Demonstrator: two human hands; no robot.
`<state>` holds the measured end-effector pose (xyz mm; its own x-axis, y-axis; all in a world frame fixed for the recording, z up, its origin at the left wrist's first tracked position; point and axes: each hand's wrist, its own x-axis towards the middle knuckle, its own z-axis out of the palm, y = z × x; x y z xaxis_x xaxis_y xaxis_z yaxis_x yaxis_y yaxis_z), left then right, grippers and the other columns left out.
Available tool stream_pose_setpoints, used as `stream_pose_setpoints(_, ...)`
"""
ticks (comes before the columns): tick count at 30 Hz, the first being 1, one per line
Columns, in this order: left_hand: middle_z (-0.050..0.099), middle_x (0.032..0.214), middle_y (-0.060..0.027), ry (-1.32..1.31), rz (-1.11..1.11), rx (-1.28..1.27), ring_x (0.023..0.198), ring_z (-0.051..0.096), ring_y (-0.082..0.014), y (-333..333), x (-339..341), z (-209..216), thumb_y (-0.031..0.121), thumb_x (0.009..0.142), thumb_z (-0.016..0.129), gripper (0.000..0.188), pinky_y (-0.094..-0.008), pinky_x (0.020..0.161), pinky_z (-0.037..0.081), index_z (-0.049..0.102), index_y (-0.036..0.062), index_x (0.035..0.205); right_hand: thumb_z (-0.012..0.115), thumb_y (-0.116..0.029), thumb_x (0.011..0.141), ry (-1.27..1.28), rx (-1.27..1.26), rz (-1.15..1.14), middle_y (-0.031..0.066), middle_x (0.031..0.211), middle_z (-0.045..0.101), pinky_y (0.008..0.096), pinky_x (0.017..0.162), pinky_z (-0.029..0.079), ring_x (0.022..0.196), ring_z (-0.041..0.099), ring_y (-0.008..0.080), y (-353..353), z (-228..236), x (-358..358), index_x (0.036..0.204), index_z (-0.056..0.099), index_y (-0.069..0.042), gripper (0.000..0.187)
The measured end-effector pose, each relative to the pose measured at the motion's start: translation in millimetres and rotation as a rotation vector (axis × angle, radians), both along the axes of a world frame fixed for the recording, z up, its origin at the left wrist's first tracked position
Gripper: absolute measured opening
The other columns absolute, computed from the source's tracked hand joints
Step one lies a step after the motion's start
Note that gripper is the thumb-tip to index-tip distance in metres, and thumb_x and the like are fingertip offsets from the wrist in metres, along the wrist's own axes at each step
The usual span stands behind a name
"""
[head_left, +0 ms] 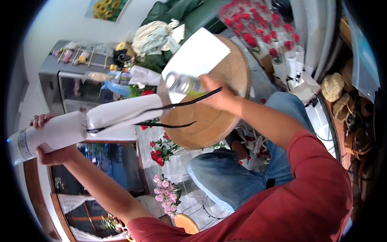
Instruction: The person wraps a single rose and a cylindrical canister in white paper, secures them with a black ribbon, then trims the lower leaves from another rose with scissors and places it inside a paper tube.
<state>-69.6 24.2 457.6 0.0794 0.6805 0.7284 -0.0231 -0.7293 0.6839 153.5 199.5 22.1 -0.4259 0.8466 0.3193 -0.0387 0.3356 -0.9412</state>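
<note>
My left hand (58,151), raised at the far left, is closed around a long white paper-wrapped bundle (64,127). A black ribbon (157,109) cinches the bundle at its middle, and its loose tails trail to the right. The bundle's left end shows a clear sleeve with a printed label; whatever is inside is hidden. My right hand (217,94), over the round wooden table (189,129), grips a clear cylindrical container (185,84) with a yellow-green patch, blurred by motion. One ribbon tail crosses in front of that hand. White sheets (201,56) lie on the table.
Red roses (158,155) and pink roses (167,193) are on the tiled floor. More red roses (262,32) stand at the upper right near white tubes. Wicker baskets (333,86) line the right edge. A grey cabinet (52,76) holds small items. A stool (186,223) is near below.
</note>
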Motion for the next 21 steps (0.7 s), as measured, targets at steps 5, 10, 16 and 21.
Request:
stream_pose_setpoints(5, 0.046, 0.111, -0.0089, 0.064, -0.16, -0.127, 0.104, 0.05, -0.0248, 1, -10, -17, 0.023, 0.064, 0.075, 0.076, -0.0403, 0.107, 0.039, 0.043, 0.0008, 0.129, 0.089, -0.02, 0.077, 0.115, -0.069, -0.14, 0.0262, 0.115, 0.062, 0.0491, 0.093, 0.052, 0.108, 0.062, 0.0445, 33, -18, 2, 0.125, 0.049, 0.003, 0.067)
stream_pose_setpoints(10, 0.071, 0.106, -0.0107, 1.432, 0.982, -0.472, 0.096, 0.067, -0.0208, 55, 22, -58, 0.011, 0.065, 0.079, 0.061, -0.0377, 0.087, 0.053, 0.063, 0.0016, 0.123, 0.083, -0.017, 0.084, 0.015, -0.028, -0.302, 0.0301, 0.13, 0.051, 0.051, 0.106, 0.044, 0.123, 0.052, 0.0455, 44, -19, 3, 0.134, 0.04, 0.007, 0.07)
stream_pose_setpoints(16, 0.073, 0.1, -0.0189, 2.587, 0.821, -0.716, 0.095, 0.072, -0.039, 118, -40, -172, 0.014, 0.057, 0.089, 0.061, -0.0479, 0.082, 0.059, 0.06, 0.0058, 0.11, 0.08, -0.013, 0.085, 0.045, 0.094, -0.283, 0.0299, 0.13, 0.051, 0.0503, 0.105, 0.045, 0.12, 0.053, 0.0466, 50, -28, -9, 0.136, 0.039, 0.005, 0.069)
stream_pose_setpoints(21, 0.076, 0.101, -0.012, 2.737, 0.772, -0.626, 0.095, 0.074, -0.0318, 139, -80, -242, 0.014, 0.059, 0.091, 0.058, -0.0439, 0.082, 0.06, 0.064, 0.0109, 0.11, 0.08, -0.012, 0.084, -0.066, 0.064, -0.229, 0.0272, 0.136, 0.05, 0.0494, 0.108, 0.044, 0.126, 0.053, 0.0458, 50, -26, 1, 0.144, 0.035, 0.002, 0.076)
